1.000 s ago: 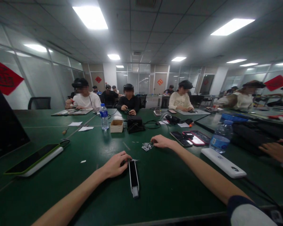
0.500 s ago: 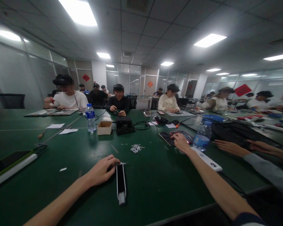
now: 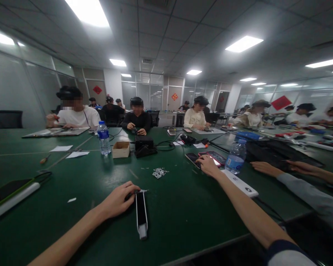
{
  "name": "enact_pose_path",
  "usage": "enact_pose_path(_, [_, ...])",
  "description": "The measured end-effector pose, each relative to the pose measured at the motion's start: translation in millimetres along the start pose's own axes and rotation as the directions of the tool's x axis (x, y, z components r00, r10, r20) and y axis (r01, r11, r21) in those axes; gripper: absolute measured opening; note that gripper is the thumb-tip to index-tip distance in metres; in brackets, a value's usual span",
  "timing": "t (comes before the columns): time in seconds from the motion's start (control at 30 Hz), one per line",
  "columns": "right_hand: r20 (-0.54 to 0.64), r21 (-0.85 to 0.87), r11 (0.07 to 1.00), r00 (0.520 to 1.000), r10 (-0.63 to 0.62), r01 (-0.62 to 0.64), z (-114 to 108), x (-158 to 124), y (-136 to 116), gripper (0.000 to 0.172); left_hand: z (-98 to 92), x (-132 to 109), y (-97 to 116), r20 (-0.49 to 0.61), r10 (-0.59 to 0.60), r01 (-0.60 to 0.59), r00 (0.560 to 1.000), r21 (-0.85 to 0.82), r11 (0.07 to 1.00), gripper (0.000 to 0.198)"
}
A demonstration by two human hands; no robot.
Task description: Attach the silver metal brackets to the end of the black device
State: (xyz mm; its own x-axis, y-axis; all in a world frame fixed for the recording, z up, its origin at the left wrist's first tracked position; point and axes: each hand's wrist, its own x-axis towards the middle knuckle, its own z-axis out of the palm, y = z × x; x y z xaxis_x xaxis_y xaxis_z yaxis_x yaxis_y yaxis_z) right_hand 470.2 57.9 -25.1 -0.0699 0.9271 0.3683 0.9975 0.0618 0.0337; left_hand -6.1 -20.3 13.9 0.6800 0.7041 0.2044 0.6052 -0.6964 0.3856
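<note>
Hands well apart on a green-topped table (image 3: 183, 225). Nearest, at 11 o'clock, the left hand (image 3: 118, 201), curled against the top end of a narrow black strip (image 3: 141, 216) with a white tip; firmness of any grip impossible to tell. At 1 o'clock, the right hand (image 3: 208, 166), fingers over a black smartphone (image 3: 192, 159), just beyond a white power bank (image 3: 240, 183). Farther out at 12 o'clock, small metal hinge plates (image 3: 159, 172), untouched. At 2 o'clock, a co-worker's hands (image 3: 266, 169), resting on the table.
</note>
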Motion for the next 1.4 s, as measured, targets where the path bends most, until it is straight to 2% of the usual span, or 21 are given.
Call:
enact_pose_path(0.33, [-0.011,-0.016,0.999,0.999,0.042,-0.042,-2,-1,1,0.037,0.1,0,0,0.018,-0.002,0.001,1.0,0.043,0.999,0.031])
enact_pose_path(0.6, [-0.006,-0.025,1.0,1.0,-0.018,0.018,0,1,-2,0.04,-0.8,1,1,0.035,-0.004,0.002,0.999,0.053,0.999,0.032])
enact_pose_path(0.83, [0.004,-0.051,0.998,0.999,0.037,-0.037,0,1,-1,0.039,0.1,1,1,0.038,0.004,-0.007,0.999,0.067,0.998,0.032])
enact_pose_path(1.1, [-0.012,-0.055,0.998,0.999,0.038,-0.038,1,0,2,0.039,-0.9,1,2,0.038,-0.003,0.0,0.999,0.074,0.997,0.032])
enact_pose_path(1.4, [-0.244,0.021,0.999,0.969,0.037,-0.033,-18,0,-6,0.039,2.6,1,-4,0.007,-0.011,0.011,1.0,0.076,0.997,0.031])
